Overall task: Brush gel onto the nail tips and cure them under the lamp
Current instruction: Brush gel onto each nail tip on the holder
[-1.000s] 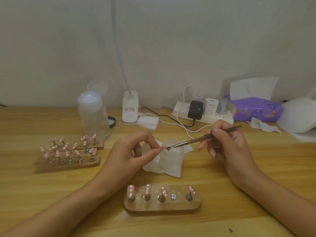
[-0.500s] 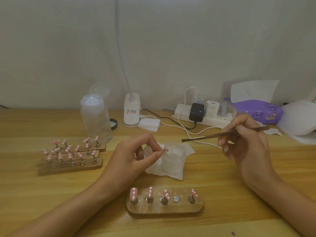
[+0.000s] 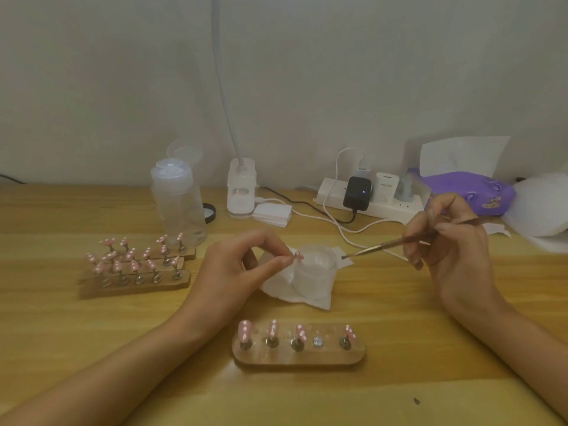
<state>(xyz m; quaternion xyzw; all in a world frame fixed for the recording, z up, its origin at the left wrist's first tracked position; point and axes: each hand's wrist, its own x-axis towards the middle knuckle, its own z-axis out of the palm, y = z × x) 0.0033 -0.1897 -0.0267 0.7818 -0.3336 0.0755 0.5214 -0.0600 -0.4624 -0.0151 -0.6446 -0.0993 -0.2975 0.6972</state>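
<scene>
My left hand (image 3: 242, 265) pinches a small pink nail tip (image 3: 298, 256) on its stand, held just left of a frosted glass jar (image 3: 315, 269) that sits on a white tissue. My right hand (image 3: 445, 244) grips a thin brush (image 3: 399, 241), its bristle end pointing left, about a hand's width right of the tip. In front of me a wooden holder (image 3: 298, 355) carries several pink dotted tips, with one post bare. A white gooseneck lamp (image 3: 241, 192) stands at the back.
Wooden racks (image 3: 135, 281) with several pink tips lie at the left, beside a clear pump bottle (image 3: 178, 204). A power strip (image 3: 368, 198) with chargers and trailing cables sits behind. A purple tissue pack (image 3: 467, 192) and white paper lie at the far right.
My right hand has drawn the brush away to the right, off the nail tip it was touching. My left hand still holds the tip in the same place by the jar.
</scene>
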